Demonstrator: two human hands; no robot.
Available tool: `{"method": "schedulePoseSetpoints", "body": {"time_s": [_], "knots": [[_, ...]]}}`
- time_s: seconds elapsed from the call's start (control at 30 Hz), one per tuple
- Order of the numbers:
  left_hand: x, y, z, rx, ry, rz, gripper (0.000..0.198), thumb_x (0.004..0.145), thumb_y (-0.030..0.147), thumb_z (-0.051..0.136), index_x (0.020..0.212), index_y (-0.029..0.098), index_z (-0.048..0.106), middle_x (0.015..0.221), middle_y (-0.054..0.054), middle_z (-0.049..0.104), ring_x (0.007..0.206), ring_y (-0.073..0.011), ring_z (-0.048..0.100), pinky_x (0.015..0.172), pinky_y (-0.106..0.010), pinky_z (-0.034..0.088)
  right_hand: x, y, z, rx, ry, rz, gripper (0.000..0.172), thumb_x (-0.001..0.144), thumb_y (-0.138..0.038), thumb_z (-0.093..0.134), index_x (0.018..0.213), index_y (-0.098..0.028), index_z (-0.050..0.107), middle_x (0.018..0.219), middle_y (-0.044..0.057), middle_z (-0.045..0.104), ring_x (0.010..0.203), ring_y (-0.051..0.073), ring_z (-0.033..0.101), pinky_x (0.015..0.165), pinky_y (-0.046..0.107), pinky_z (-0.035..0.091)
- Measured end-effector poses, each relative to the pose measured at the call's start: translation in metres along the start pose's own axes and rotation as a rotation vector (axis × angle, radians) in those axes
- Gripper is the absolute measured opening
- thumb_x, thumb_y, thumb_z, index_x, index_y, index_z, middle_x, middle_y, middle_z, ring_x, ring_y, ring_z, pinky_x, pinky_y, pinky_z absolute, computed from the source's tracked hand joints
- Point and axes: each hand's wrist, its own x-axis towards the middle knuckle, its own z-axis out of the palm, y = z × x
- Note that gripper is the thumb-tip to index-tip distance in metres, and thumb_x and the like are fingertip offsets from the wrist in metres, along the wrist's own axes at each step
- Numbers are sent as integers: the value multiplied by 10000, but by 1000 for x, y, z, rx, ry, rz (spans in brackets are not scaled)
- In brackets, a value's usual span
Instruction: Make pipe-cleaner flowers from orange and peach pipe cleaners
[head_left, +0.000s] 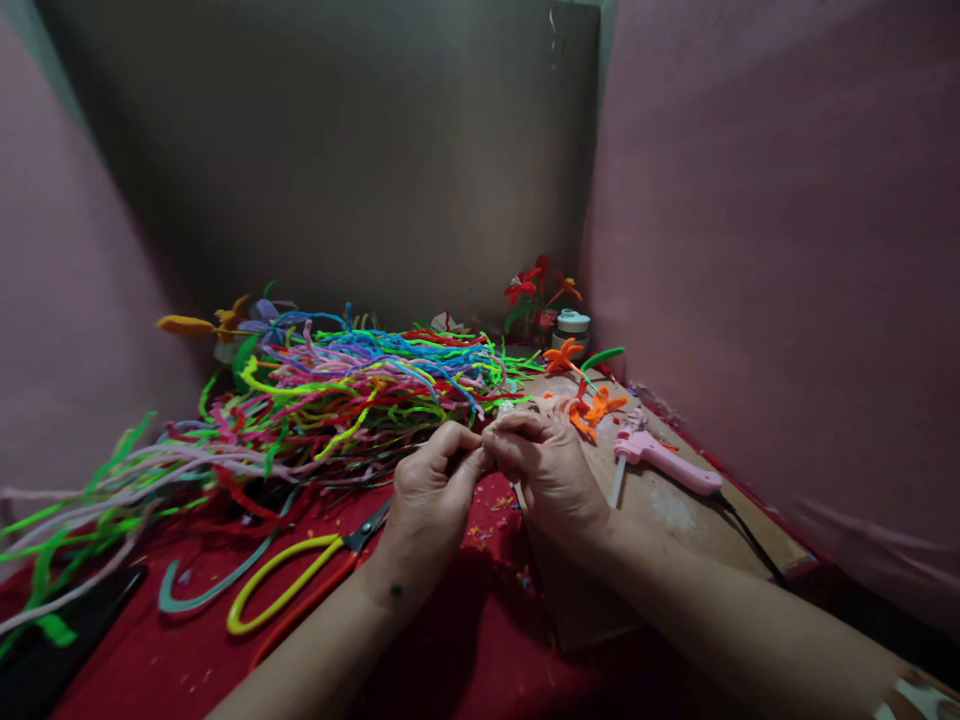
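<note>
My left hand [437, 505] and my right hand [553, 480] meet over the red cloth with their fingertips pinched together. Both are closed, and whatever small thing lies between the fingers is too hidden to name. A pale, whitish bit [507, 408] shows just beyond the right fingertips; I cannot tell whether it is held. Scissors [285, 585] with yellow and red handles lie beside my left wrist, partly covered by the forearm. A large heap of coloured pipe cleaners [375, 375] spreads behind the left hand.
At right, a pink glue gun [667, 462] with a black cord rests on a cardboard sheet [679, 515]. Orange pipe-cleaner flowers [600, 405] lie behind it. A lidded jar [572, 325] and red flowers [534, 285] stand by the back wall. Coloured scraps dot the red cloth [450, 650].
</note>
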Motion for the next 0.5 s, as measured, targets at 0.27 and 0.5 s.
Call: {"method": "schedulePoseSetpoints", "body": {"time_s": [0.27,0.5], "knots": [[1,3,3,-105,-2,-106,154,797,226,579,656,166,557,591,46,476,548,-71,392,499,-184,321,-2,1,7,86,79,153,193,575,-236,794,634,-157,628,622,-41,537,516,58,403,491,209,338],[13,4,-8,-441,50,-295,172,742,260,646,670,163,524,501,74,439,406,-33,297,396,-159,203,20,-26,-22,-243,53,210,182,615,-238,726,761,-147,667,624,-19,572,490,66,433,463,212,325]]}}
